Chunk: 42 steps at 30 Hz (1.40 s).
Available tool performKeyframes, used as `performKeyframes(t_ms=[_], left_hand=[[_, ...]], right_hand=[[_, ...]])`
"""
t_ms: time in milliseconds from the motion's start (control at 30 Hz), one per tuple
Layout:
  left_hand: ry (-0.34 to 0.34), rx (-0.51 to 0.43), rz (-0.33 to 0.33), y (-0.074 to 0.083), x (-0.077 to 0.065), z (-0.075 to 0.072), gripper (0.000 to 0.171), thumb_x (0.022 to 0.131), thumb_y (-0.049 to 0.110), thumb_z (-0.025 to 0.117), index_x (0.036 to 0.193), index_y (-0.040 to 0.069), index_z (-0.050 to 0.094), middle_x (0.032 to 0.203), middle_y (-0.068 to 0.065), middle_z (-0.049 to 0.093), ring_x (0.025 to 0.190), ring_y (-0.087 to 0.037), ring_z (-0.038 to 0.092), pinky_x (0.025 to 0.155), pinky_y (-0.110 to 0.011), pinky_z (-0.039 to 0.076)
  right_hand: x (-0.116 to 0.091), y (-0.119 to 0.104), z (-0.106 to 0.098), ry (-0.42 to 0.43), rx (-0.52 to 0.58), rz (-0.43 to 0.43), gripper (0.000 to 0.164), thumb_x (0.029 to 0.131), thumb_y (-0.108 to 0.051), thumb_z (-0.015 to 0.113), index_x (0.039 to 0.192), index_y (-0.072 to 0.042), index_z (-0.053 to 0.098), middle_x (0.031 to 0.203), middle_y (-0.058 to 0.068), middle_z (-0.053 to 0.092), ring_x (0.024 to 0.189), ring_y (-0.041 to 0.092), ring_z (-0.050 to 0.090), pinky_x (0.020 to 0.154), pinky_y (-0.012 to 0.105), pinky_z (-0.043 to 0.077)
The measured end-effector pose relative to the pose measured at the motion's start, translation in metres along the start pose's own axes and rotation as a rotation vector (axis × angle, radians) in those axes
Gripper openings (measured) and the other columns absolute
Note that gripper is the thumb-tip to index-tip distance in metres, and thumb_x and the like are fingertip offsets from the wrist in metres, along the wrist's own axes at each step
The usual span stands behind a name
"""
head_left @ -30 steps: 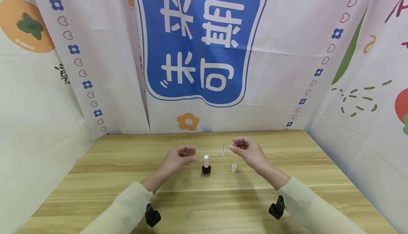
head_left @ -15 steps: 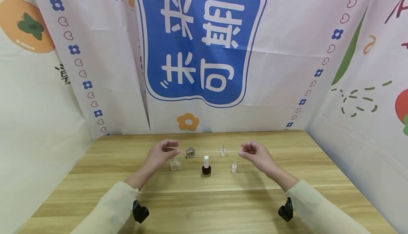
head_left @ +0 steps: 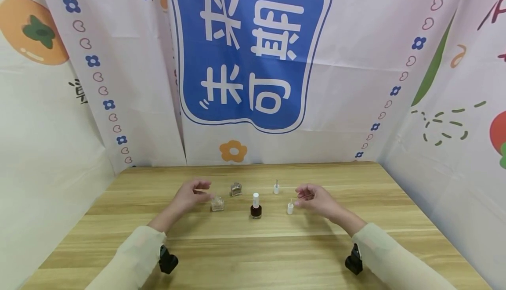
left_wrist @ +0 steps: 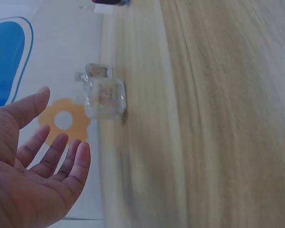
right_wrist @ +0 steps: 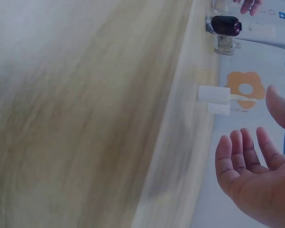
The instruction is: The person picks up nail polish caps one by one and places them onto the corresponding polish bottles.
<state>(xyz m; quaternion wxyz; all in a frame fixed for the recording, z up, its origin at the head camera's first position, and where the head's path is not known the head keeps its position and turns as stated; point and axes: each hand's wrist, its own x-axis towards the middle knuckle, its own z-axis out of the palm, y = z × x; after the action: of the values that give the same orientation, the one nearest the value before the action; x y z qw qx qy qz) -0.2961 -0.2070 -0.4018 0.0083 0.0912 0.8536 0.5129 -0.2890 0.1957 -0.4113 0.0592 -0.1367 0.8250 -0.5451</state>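
Observation:
My left hand (head_left: 191, 196) is held with loosely bent fingers just left of an uncapped clear nail polish bottle (head_left: 217, 204). In the left wrist view that square glass bottle (left_wrist: 107, 99) lies past the fingertips, overlapping a second bottle. This second one, a glittery uncapped bottle (head_left: 236, 189), stands a little farther back. Between my hands stands a dark nail polish bottle (head_left: 256, 212) with its white cap on. Just beside a white brush cap (head_left: 290, 209), brush pointing up, my right hand (head_left: 319, 202) has its thumb and fingers apart. Another brush cap (head_left: 276, 189) stands behind it.
The wooden table (head_left: 253, 255) reaches back to a printed cloth (head_left: 336, 105), with more cloth at both sides. In the right wrist view the brush caps (right_wrist: 213, 95) line up in front of the bottles.
My left hand has moved left, bringing the clear and glittery bottles into sight. The right hand first drew back to the right, then came lower, close to the nearer brush cap.

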Motion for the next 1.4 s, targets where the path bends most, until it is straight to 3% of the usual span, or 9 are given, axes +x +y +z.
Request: performKeyframes(t_ms=[200, 433, 967, 1400], left_hand=[[-0.066, -0.036, -0.049, -0.011, 0.002, 0.003, 0.058, 0.085, 0.012, 0.075, 0.133, -0.007, 0.049, 0.134, -0.028, 0.048, 0.114, -0.038, 0.053, 0.088, -0.043, 0.053], [-0.061, -0.048, -0.083, -0.015, 0.005, 0.010, 0.054, 0.084, 0.004, 0.075, 0.131, -0.006, 0.051, 0.132, -0.027, 0.050, 0.113, -0.038, 0.054, 0.086, -0.040, 0.054], [-0.081, -0.072, -0.107, -0.023, 0.008, 0.019, 0.039, 0.077, -0.004, 0.076, 0.113, -0.004, 0.061, 0.109, -0.015, 0.061, 0.093, -0.026, 0.060, 0.075, -0.036, 0.055], [-0.103, -0.011, -0.102, -0.023, 0.011, 0.021, 0.034, 0.079, -0.002, 0.077, 0.110, -0.003, 0.063, 0.100, -0.011, 0.062, 0.086, -0.022, 0.058, 0.067, -0.032, 0.051]], right_hand=[[0.005, 0.008, 0.008, -0.039, -0.004, 0.026, 0.049, 0.080, -0.004, 0.078, 0.121, 0.011, 0.055, 0.106, 0.015, 0.060, 0.093, 0.023, 0.058, 0.080, 0.030, 0.053], [0.010, 0.013, 0.015, -0.065, -0.022, 0.025, 0.047, 0.078, 0.000, 0.078, 0.117, 0.012, 0.055, 0.101, 0.014, 0.061, 0.089, 0.021, 0.058, 0.078, 0.029, 0.053], [0.014, 0.013, 0.023, -0.110, -0.059, 0.057, 0.041, 0.079, 0.001, 0.077, 0.114, 0.009, 0.058, 0.095, 0.011, 0.058, 0.084, 0.020, 0.054, 0.069, 0.028, 0.051], [0.013, 0.014, 0.026, -0.097, -0.070, 0.065, 0.029, 0.079, 0.005, 0.076, 0.105, 0.005, 0.062, 0.093, 0.010, 0.058, 0.082, 0.019, 0.053, 0.067, 0.028, 0.049]])
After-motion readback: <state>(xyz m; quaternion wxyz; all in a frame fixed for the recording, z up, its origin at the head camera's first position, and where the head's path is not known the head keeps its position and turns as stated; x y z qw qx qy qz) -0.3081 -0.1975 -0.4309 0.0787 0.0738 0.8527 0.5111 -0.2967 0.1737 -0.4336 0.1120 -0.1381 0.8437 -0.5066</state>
